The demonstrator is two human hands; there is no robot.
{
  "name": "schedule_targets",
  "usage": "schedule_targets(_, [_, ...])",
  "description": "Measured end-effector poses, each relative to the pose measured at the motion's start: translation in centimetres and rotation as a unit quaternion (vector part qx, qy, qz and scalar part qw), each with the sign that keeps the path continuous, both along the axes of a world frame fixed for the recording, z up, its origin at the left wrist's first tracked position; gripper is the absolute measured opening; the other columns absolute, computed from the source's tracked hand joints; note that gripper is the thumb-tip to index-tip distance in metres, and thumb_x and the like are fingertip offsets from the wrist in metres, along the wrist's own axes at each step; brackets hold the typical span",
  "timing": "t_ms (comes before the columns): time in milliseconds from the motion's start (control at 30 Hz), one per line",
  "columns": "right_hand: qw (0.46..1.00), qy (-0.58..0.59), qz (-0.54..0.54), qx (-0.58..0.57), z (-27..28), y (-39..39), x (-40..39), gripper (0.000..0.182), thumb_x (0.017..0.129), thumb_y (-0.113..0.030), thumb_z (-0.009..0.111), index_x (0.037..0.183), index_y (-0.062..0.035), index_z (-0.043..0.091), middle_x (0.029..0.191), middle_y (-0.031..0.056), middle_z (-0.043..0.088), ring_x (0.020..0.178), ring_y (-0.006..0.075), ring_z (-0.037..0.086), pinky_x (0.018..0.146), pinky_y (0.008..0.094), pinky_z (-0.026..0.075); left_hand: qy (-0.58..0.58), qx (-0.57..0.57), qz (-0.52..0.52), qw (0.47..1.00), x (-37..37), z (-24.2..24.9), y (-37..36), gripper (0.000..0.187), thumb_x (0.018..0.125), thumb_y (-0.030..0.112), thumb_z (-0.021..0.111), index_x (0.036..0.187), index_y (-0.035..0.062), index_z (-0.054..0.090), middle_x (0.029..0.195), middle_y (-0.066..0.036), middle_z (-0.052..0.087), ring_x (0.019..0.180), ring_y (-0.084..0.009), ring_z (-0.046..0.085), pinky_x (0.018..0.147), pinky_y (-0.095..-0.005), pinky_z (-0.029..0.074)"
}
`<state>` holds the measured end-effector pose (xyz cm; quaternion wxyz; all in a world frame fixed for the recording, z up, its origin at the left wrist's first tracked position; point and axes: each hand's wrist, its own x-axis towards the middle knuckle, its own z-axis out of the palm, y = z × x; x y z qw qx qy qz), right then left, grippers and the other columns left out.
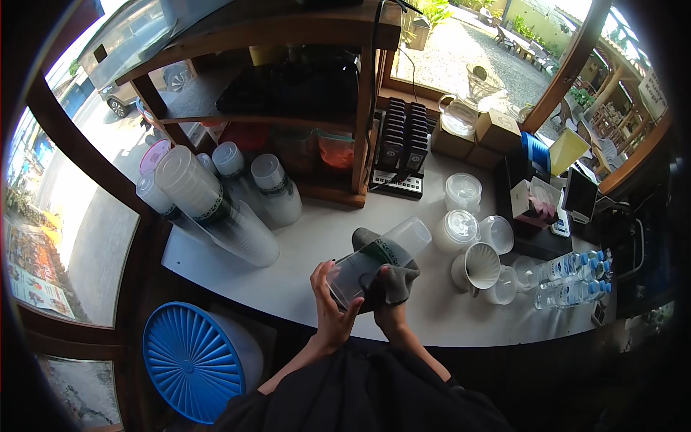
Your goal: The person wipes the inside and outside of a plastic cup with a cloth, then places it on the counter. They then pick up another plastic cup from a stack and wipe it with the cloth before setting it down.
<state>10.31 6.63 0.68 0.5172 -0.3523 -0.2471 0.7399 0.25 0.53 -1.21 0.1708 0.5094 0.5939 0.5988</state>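
Observation:
Over the front edge of the counter, a clear plastic cup (404,240) with a dark green patterned band is tilted, one end up to the right. My left hand (332,317) grips its lower left end, thumb on one side and fingers on the other. In my right hand (389,311) is a grey cloth (398,283), pressed around the cup's side, with another part of the cloth showing behind the cup. The cloth partly hides my right fingers.
Tall stacks of plastic cups (248,232) stand at left by a wooden shelf (281,115). At right are a ribbed dripper (481,268), round plastic containers (461,229) and water bottles (565,294). A blue-lidded bin (193,363) sits below the counter (306,234).

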Motion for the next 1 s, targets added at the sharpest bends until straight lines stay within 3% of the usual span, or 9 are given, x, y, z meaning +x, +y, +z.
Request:
schedule_targets(67, [0.999, 0.025, -0.039, 0.008, -0.1, 1.9, 0.7, 0.026, 0.090, -0.035, 0.063, 0.099, -0.0132, 0.051, 0.085, -0.0057, 0.049, 0.079, 0.0048, 0.049, 0.072, 0.0230, 0.044, 0.012, 0.040, -0.003, 0.999, 0.0, 0.3, -0.4, 0.084, 0.086, 0.048, 0.061, 0.140, -0.0004, 0.018, 0.133, -0.024, 0.028, 0.122, -0.0366, 0.037, 0.099, -0.0484, 0.037])
schedule_targets(233, [0.993, 0.020, -0.095, 0.063, -2.0, 4.1, 2.2, 0.035, 0.087, -0.030, 0.068, 0.110, -0.0067, 0.054, 0.098, 0.0001, 0.056, 0.089, 0.0093, 0.055, 0.079, 0.0271, 0.048, 0.020, 0.031, -0.016, 0.999, -1.2, 0.2, -1.3, 0.082, 0.084, 0.047, 0.064, 0.139, 0.0014, 0.023, 0.131, -0.023, 0.030, 0.119, -0.0344, 0.039, 0.097, -0.0461, 0.040])
schedule_targets(400, [0.948, -0.149, -0.151, 0.239, -2.4, 4.7, 3.2, 0.023, 0.089, -0.019, 0.065, 0.105, -0.0027, 0.062, 0.095, 0.0012, 0.062, 0.085, 0.0089, 0.058, 0.076, 0.0250, 0.049, -0.022, 0.032, -0.018, 0.999, -1.9, 0.4, -1.6, 0.081, 0.085, 0.048, 0.063, 0.139, 0.0010, 0.024, 0.130, -0.022, 0.032, 0.117, -0.0307, 0.042, 0.097, -0.0444, 0.041])
schedule_targets(567, [0.868, -0.284, -0.216, 0.345, -4.5, 4.4, 3.9, 0.009, 0.089, -0.013, 0.064, 0.090, -0.0041, 0.065, 0.089, -0.0015, 0.059, 0.082, 0.0070, 0.055, 0.074, 0.0212, 0.046, -0.190, -0.024, -0.055, 0.980, -2.8, 1.8, -1.7, 0.082, 0.087, 0.052, 0.059, 0.140, 0.0013, 0.021, 0.127, -0.017, 0.037, 0.114, -0.0253, 0.046, 0.097, -0.0413, 0.041])
schedule_targets(667, [0.980, -0.050, -0.051, 0.188, -1.7, 4.1, 4.6, 0.007, 0.087, -0.009, 0.066, 0.086, -0.0060, 0.061, 0.084, -0.0020, 0.057, 0.080, 0.0062, 0.055, 0.071, 0.0206, 0.046, -0.240, -0.035, -0.063, 0.968, -2.6, 1.9, -1.6, 0.080, 0.087, 0.049, 0.059, 0.139, 0.0022, 0.022, 0.126, -0.016, 0.039, 0.114, -0.0236, 0.047, 0.097, -0.0390, 0.041])
schedule_targets(733, [0.982, -0.048, -0.011, 0.180, -1.5, 4.5, 4.8, 0.012, 0.085, -0.008, 0.069, 0.088, -0.0081, 0.057, 0.082, -0.0021, 0.056, 0.080, 0.0057, 0.055, 0.070, 0.0220, 0.048, -0.256, -0.045, -0.069, 0.963, -2.3, 1.5, -1.8, 0.076, 0.086, 0.042, 0.065, 0.139, 0.0034, 0.025, 0.127, -0.017, 0.038, 0.115, -0.0221, 0.047, 0.099, -0.0364, 0.040])
schedule_targets(833, [0.975, -0.086, -0.061, 0.195, -2.6, 4.5, 5.2, 0.012, 0.085, -0.006, 0.068, 0.093, -0.0070, 0.059, 0.088, -0.0006, 0.059, 0.083, 0.0065, 0.057, 0.076, 0.0221, 0.048, -0.262, -0.121, -0.124, 0.950, -2.9, 2.1, -1.6, 0.074, 0.083, 0.035, 0.071, 0.136, 0.0036, 0.030, 0.126, -0.015, 0.040, 0.119, -0.0231, 0.046, 0.100, -0.0355, 0.039])
schedule_targets(933, [0.920, -0.241, -0.144, 0.274, -5.6, 4.1, 6.5, 0.013, 0.086, -0.005, 0.066, 0.098, -0.0051, 0.061, 0.093, 0.0012, 0.061, 0.086, 0.0083, 0.058, 0.079, 0.0226, 0.048, -0.168, -0.222, -0.230, 0.933, -4.3, 2.3, -1.1, 0.078, 0.077, 0.033, 0.077, 0.135, 0.0030, 0.035, 0.125, -0.014, 0.044, 0.119, -0.0248, 0.047, 0.100, -0.0367, 0.039])
schedule_targets(1000, [0.925, -0.177, -0.203, 0.267, -6.0, 3.9, 6.3, 0.014, 0.090, -0.008, 0.061, 0.103, -0.0039, 0.061, 0.099, 0.0030, 0.062, 0.092, 0.0109, 0.059, 0.082, 0.0253, 0.048, -0.105, -0.275, -0.288, 0.911, -4.3, 2.1, -0.7, 0.085, 0.069, 0.037, 0.082, 0.135, 0.0022, 0.040, 0.124, -0.016, 0.052, 0.116, -0.0246, 0.051, 0.102, -0.0354, 0.037])
